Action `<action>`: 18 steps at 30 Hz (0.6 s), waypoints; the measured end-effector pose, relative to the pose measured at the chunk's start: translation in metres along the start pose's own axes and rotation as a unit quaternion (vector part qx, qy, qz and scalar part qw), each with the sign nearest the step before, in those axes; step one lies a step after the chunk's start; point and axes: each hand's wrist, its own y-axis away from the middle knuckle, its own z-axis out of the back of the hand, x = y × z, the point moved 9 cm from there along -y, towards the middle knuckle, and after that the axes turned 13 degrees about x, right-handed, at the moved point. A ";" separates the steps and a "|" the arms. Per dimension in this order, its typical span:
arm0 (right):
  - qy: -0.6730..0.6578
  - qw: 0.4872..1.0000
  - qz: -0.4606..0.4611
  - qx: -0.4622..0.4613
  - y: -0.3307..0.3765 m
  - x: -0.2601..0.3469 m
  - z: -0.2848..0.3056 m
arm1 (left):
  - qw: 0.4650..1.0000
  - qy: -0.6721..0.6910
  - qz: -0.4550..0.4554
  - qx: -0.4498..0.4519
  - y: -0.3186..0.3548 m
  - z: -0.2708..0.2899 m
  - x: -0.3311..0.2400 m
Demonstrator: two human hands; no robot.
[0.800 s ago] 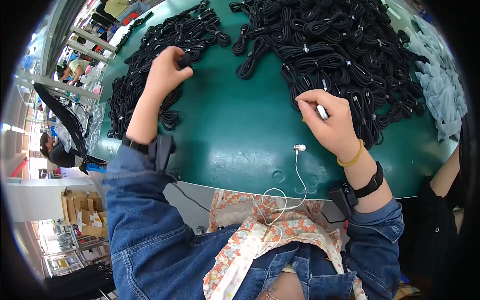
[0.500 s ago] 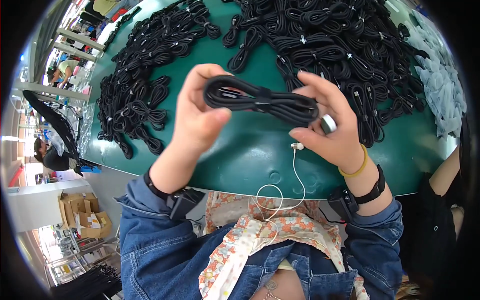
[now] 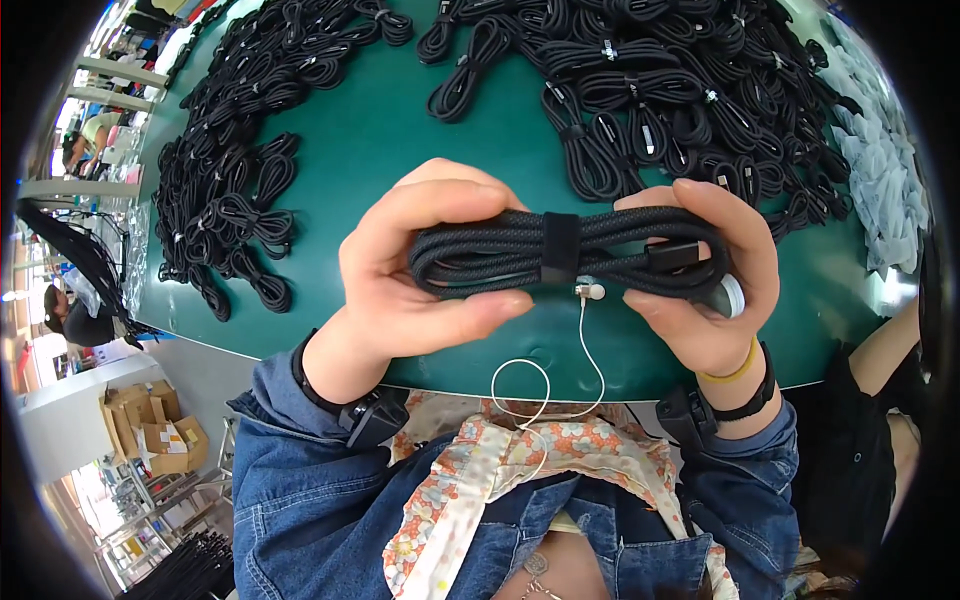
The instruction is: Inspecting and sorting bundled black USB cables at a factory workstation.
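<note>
Head view, nearest first: denim sleeves come up from the lower edge, over a floral apron, and a thin white earphone wire [image 3: 545,395] loops up from the lap to a small earbud [image 3: 590,292] that hangs just under the held bundle.

Above that, both hands meet over the near edge of the green table [image 3: 400,140]. The left hand [image 3: 400,290] has its grip closed around the left end of a coiled black cable bundle [image 3: 560,255], fingers curled over the top and thumb pressing from beneath. The right hand [image 3: 715,290] closes its grip on the right end in the same manner, and a small round white-and-silver piece shows at the edge of its palm. A yellow band and a black strap sit on the right wrist; a black strap sits on the left. The bundle is held level, lifted clear of the table, with a black strap [image 3: 560,245] wrapped around its middle.

Farther off, a big heap of similar black cable bundles [image 3: 640,90] covers the far centre and right of the table, and another heap [image 3: 225,190] runs down the left side. Clear plastic bags [image 3: 875,170] lie stacked at the right edge. At the right rim, another person's arm rests by the table.
</note>
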 end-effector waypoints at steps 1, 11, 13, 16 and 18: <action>0.004 1.000 0.002 0.006 -0.001 0.001 -0.001 | 1.000 0.002 0.001 0.000 0.000 -0.001 -0.001; 0.009 1.000 -0.018 0.019 0.002 -0.002 -0.001 | 0.994 -0.106 0.027 -0.017 -0.003 -0.003 -0.007; 0.014 0.999 -0.033 0.019 0.003 -0.001 0.001 | 0.992 -0.117 0.038 -0.013 -0.002 -0.001 -0.007; 0.023 0.997 -0.065 0.019 0.005 -0.003 -0.002 | 0.990 -0.121 0.067 0.029 -0.002 -0.002 -0.001; -0.064 0.994 -0.053 -0.073 0.005 -0.007 0.003 | 0.991 -0.078 0.109 0.025 0.002 -0.001 0.009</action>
